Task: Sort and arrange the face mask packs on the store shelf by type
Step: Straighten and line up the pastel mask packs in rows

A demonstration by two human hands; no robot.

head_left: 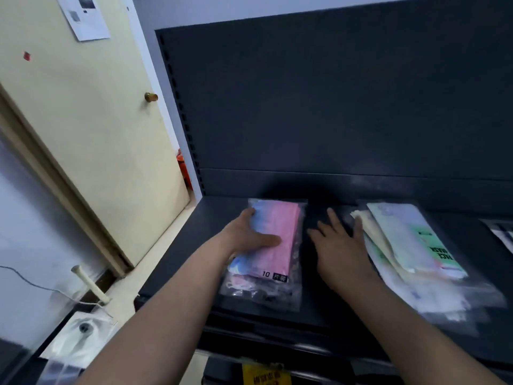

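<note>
left hand (249, 237) grips the pink-blue pack (281, 218); right hand (340, 252) lies spread flat on the shelf (183, 266) beside pale packs (402, 240).

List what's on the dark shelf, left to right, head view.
Clear-plastic pack of pink-and-blue masks, gripped by the left hand → right hand, fingers spread → pile of pale green and cream mask packs → black-and-white flat item, cut off by the right edge.
</note>
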